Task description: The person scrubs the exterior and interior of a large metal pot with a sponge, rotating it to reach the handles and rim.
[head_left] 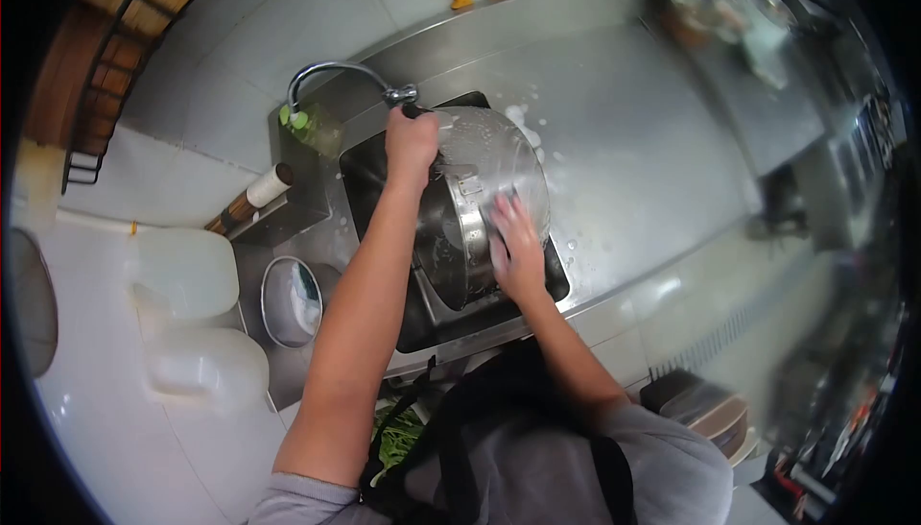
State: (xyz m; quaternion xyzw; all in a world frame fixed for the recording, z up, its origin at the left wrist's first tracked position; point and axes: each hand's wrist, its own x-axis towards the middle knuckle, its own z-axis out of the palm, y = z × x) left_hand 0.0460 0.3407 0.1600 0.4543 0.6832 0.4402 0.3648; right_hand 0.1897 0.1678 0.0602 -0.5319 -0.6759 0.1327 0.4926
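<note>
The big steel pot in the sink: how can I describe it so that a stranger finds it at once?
Start at the steel counter and find the sink under the curved tap. The steel pot lies tilted on its side there, between the left hand on its rim and the right hand on its wall. It is the largest shiny vessel, wet with foam.

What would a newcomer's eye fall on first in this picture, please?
A big steel pot tilted in the sink at centre. The left hand grips its rim below the faucet; the right hand presses on its side. Soap suds fleck the steel counter behind.
</note>
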